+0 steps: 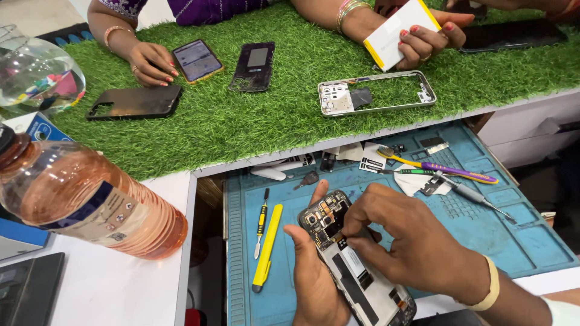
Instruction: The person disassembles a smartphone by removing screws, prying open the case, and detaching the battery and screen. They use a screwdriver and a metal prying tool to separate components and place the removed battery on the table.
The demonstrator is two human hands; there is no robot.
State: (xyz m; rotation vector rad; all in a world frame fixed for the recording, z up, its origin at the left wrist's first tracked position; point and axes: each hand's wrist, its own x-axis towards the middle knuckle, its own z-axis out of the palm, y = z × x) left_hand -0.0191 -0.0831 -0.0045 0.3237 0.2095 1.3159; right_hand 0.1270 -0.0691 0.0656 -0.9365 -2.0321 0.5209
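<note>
Opened phone [353,265], back cover off, circuit board and flat dark battery exposed, held tilted above blue rubber mat [519,241] on lower worktop. Left hand [314,278] cupped under phone, thumb up along its left edge, grip clenched on phone. Right hand [405,241] over phone from right, fingertips [345,238] pinched down on board near upper middle; whether anything small sits between them, cannot tell. Pale band on right wrist.

Just left of phone on mat: yellow plastic pry stick [267,247], long and flat, beside thin black-and-yellow screwdriver [261,220]. Upper right on mat: purple-and-yellow toothbrush [447,170], metal-tipped screwdriver [474,196], scraps of white paper and small dark parts.

Upper worktop covered in fuzzy green fake grass [254,121]. On it: bare silver phone frame [376,93], rectangular and hollow; matte black back cover [136,101]; second dark cover [252,66]; phone with lit screen [197,60]. Another person's hand [151,63] resting by lit phone; their other hand [426,36] holding white flat battery with yellow edge [399,30].

Near left: clear plastic bottle [90,199] lying on its side on white worktop, orange liquid inside.
</note>
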